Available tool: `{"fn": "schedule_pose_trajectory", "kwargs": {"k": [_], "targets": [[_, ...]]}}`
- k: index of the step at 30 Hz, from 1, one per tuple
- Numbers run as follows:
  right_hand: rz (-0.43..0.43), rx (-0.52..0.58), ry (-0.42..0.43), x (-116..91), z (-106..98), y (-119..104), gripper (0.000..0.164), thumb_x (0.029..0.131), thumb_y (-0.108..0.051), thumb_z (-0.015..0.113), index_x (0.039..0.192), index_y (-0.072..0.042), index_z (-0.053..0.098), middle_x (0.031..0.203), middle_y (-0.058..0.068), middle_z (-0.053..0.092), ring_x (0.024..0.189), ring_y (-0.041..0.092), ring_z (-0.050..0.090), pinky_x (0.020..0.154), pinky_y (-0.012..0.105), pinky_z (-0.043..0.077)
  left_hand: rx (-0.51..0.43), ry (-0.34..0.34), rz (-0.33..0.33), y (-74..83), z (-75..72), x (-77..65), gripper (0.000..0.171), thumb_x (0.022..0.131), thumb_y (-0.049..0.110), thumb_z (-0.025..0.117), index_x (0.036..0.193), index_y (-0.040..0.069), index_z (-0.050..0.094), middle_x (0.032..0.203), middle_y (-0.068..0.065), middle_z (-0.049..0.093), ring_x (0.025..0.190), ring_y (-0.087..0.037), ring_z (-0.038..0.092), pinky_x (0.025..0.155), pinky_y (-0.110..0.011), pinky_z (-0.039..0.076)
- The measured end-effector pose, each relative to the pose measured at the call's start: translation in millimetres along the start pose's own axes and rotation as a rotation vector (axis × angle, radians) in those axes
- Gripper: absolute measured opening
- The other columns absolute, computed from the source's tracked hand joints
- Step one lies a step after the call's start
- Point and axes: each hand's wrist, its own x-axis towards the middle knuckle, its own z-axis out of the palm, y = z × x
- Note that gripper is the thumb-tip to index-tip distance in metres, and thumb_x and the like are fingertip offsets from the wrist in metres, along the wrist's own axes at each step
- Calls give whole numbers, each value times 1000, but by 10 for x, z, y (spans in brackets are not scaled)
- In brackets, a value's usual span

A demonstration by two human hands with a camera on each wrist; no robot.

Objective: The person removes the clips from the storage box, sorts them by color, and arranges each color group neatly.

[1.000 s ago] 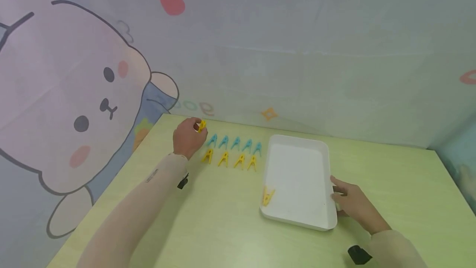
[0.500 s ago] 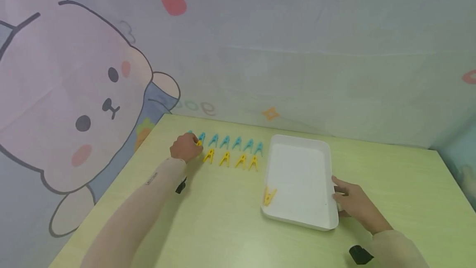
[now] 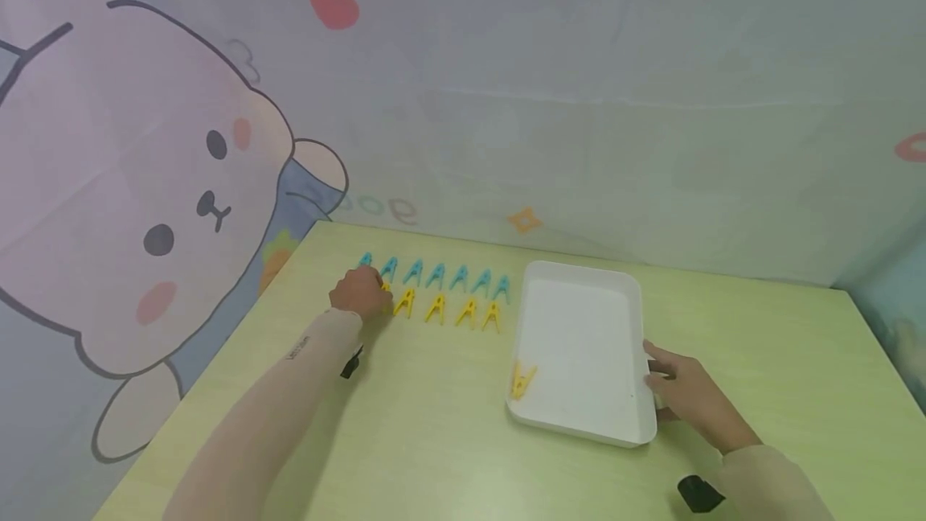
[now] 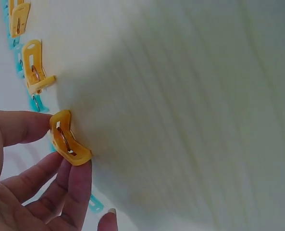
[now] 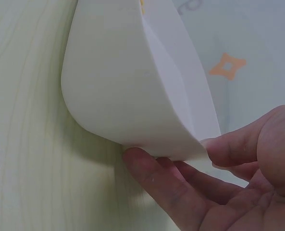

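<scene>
My left hand (image 3: 356, 293) pinches a yellow clothespin (image 4: 68, 139) between thumb and fingers at the left end of a row of yellow clothespins (image 3: 436, 309). Just behind runs a row of blue clothespins (image 3: 436, 276), the leftmost partly hidden by that hand. To the right is a white tray (image 3: 579, 336); a single yellow clothespin (image 3: 521, 382) lies in its near left corner. My right hand (image 3: 687, 392) grips the tray's right side, the thumb (image 5: 233, 147) at the rim and the fingers against the outer wall.
The pale wooden table (image 3: 419, 424) meets a printed backdrop (image 3: 579, 103) with a cartoon rabbit along its back edge. Sleeves with dark wrist devices cover both forearms.
My left hand has brought the yellow clothespin left and towards me, down to the end of the yellow row. Two blue clothespins behind it have come into view. The right hand stays at the tray.
</scene>
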Motion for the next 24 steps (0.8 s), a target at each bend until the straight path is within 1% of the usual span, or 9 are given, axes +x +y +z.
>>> {"fn": "schedule_pose_trajectory", "kwargs": {"k": [3,5,7,10,13,16,18,20,24], "targets": [[-9,-2,0,-6,-2,-15,58,94,-10,43,144,-2,14,136,32,28,103,32,54,69,39,51,30,51,23,44,-10,-10,19,76,27,53,77,10,60,68,-2,52,53,-18,41,58,-43,39],[-16,-10,0,-13,-4,-27,58,94,-10,43,144,-2,14,137,32,28,104,32,53,70,39,51,54,113,81,117,-37,-29,22,76,27,50,82,8,61,73,-5,52,56,-22,43,63,-50,37],[-20,-11,1,-18,-6,-38,58,94,-10,42,144,-2,14,137,31,28,105,33,53,70,39,51,84,194,168,231,-68,-57,28,77,27,51,95,9,63,85,-7,54,63,-26,49,67,-54,36],[-12,-15,0,-26,-5,-51,58,94,-10,42,144,-2,14,137,31,28,107,34,51,70,39,51,116,321,343,447,-117,-114,37,80,29,55,113,12,59,102,-7,54,75,-28,53,71,-54,34],[1,-15,2,-26,-2,-56,58,94,-10,42,144,-2,14,137,32,27,107,34,51,70,39,51,146,435,546,692,-177,-193,40,79,29,58,116,14,57,104,-5,53,79,-24,52,73,-50,34],[8,-15,9,-22,4,-51,57,94,-9,42,144,-2,14,135,32,29,106,34,52,69,39,51,190,524,763,926,-239,-288,42,77,29,59,117,15,57,105,-5,52,83,-24,51,80,-51,33],[10,-10,12,-23,8,-47,57,94,-8,42,144,-1,15,135,33,30,104,34,53,69,39,51,212,552,890,1069,-269,-359,42,77,29,59,116,15,57,106,-5,52,84,-23,50,83,-52,32],[10,-4,13,-23,12,-40,57,94,-8,42,143,0,15,134,33,30,103,33,54,69,39,51,235,542,995,1197,-276,-441,42,77,30,59,117,16,57,108,-4,52,87,-23,50,86,-52,31],[15,-5,16,-13,16,-25,57,94,-8,43,144,-1,15,135,33,29,103,33,54,69,39,51,305,420,1159,1402,-218,-629,42,79,33,57,118,18,55,114,-2,51,96,-22,50,90,-54,28]]}}
